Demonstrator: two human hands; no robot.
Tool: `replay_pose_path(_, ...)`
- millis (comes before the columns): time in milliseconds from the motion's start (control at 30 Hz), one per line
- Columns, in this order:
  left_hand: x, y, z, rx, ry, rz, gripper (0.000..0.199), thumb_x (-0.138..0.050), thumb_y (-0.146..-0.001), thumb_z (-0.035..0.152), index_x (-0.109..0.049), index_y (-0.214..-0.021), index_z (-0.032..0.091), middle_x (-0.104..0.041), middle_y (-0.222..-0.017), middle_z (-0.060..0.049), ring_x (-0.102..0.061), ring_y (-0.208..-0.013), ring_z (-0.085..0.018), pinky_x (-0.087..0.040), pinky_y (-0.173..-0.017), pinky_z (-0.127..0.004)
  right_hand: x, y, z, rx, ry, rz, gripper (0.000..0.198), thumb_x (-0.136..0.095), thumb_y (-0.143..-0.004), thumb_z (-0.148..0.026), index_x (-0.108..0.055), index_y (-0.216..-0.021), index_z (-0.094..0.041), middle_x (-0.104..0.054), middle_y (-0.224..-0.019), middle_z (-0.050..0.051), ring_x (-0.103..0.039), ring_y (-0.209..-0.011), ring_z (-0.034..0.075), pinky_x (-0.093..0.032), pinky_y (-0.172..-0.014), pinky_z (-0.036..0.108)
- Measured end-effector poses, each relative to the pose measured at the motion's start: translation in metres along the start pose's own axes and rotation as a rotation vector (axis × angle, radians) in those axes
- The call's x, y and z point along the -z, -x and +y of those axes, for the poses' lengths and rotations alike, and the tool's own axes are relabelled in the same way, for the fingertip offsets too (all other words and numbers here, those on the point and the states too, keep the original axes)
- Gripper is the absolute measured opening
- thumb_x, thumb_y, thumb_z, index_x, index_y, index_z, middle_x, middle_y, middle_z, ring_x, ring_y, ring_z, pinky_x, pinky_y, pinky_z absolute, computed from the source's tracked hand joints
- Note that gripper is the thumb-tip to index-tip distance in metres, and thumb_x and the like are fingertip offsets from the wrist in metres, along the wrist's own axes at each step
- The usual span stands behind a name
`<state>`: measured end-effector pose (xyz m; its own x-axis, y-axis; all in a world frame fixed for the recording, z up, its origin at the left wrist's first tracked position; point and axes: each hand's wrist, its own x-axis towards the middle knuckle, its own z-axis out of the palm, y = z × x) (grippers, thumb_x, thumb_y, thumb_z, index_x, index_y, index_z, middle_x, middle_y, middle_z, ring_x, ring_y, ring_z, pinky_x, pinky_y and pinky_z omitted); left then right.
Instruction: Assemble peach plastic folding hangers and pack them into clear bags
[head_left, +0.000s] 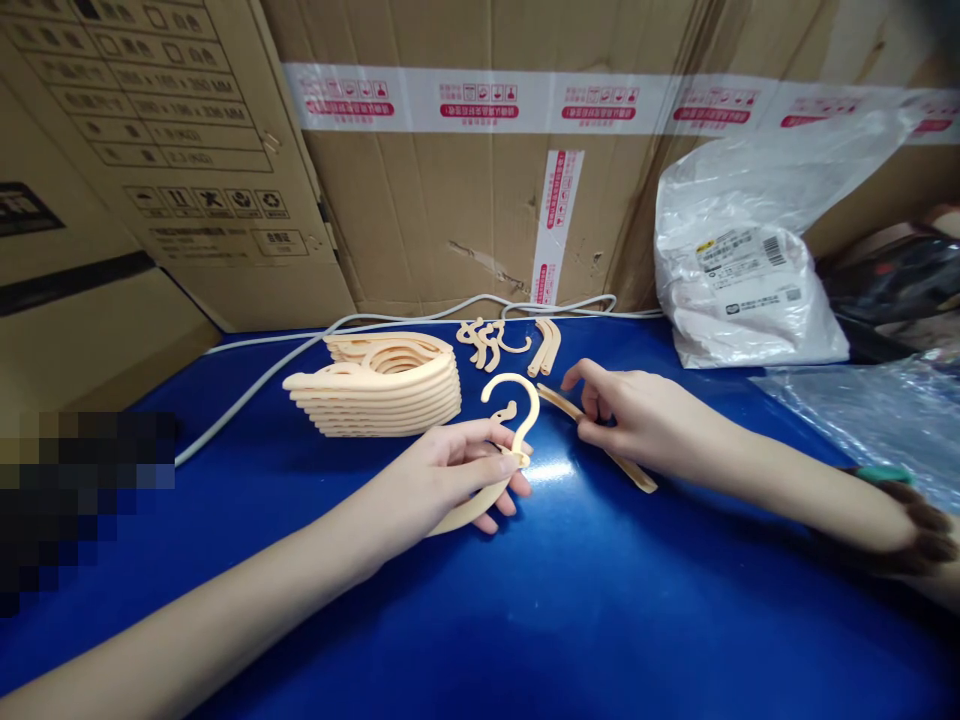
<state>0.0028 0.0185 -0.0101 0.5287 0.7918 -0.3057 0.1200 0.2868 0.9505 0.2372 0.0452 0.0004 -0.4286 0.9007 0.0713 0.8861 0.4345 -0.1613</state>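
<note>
My left hand (472,465) is closed around a cream plastic hanger piece, pinching it where the hook (531,405) meets a curved arm (466,512). The hook points up and the arm runs down to the left, partly under my palm. Between thumb and fingers, my right hand (611,405) grips a separate slim hanger arm (634,472), which slants down to the right. Behind my left hand, a neat stack of folded cream hangers (382,400) lies on the blue table (480,620). Loose hooks (487,345) and a pair of loose hanger arms (545,347) lie farther back.
A grey cable (262,385) runs along the table's back edge. Cardboard boxes (442,200) form a wall behind it. A white plastic bag (750,270) with a label stands at back right, with clear plastic film (877,410) in front of it.
</note>
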Motion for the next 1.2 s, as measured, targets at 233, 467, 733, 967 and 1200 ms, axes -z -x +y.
replay_pose_path(233, -0.004, -0.001, 0.011, 0.059, 0.019, 0.006, 0.021, -0.064, -0.085, 0.024, -0.068, -0.105, 0.018, -0.068, -0.083, -0.003, -0.063, -0.069, -0.012, -0.052, -0.058, -0.021, 0.006, 0.003, -0.003, 0.081, 0.054, -0.076, 0.020, -0.048, -0.089, -0.023, -0.064, -0.102, -0.021, -0.066, -0.085, 0.004, -0.060, -0.070, 0.017, -0.040, -0.061, 0.027)
replay_pose_path(467, -0.006, -0.007, 0.015, 0.093, 0.062, 0.056, 0.019, -0.061, -0.088, 0.022, -0.068, -0.104, 0.014, -0.067, -0.082, -0.005, -0.064, -0.064, -0.011, -0.053, -0.055, -0.020, 0.002, 0.015, -0.007, 0.097, 0.089, -0.070, 0.021, -0.043, -0.096, -0.033, -0.060, -0.092, -0.021, -0.062, -0.086, 0.004, -0.060, -0.068, 0.017, -0.040, -0.059, 0.029)
replay_pose_path(733, -0.006, -0.017, 0.013, 0.078, 0.115, 0.033, 0.023, -0.058, -0.086, 0.018, -0.068, -0.107, 0.012, -0.064, -0.074, -0.005, -0.062, -0.058, -0.012, -0.053, -0.051, -0.022, 0.000, 0.023, -0.007, 0.072, -0.004, 0.031, 0.017, -0.046, -0.090, -0.025, -0.058, -0.080, -0.018, -0.062, -0.079, 0.005, -0.056, -0.062, 0.015, -0.040, -0.056, 0.026)
replay_pose_path(967, -0.006, -0.014, 0.012, 0.053, 0.107, 0.041, 0.022, -0.055, -0.090, 0.018, -0.065, -0.108, 0.011, -0.062, -0.073, -0.003, -0.060, -0.057, -0.010, -0.052, -0.051, -0.019, 0.005, 0.022, 0.007, -0.049, -0.410, -0.081, 0.019, -0.052, -0.086, -0.036, -0.063, -0.086, -0.020, -0.064, -0.069, 0.000, -0.055, -0.057, 0.014, -0.038, -0.052, 0.026)
replay_pose_path(1200, -0.008, -0.011, 0.011, 0.017, 0.075, 0.054, 0.022, -0.055, -0.093, 0.020, -0.064, -0.112, 0.013, -0.066, -0.084, -0.004, -0.060, -0.058, -0.008, -0.052, -0.052, -0.018, 0.004, 0.028, 0.001, -0.033, -0.434, -0.130, 0.020, -0.047, -0.089, -0.031, -0.064, -0.094, -0.023, -0.066, -0.073, -0.002, -0.056, -0.063, 0.015, -0.039, -0.058, 0.027)
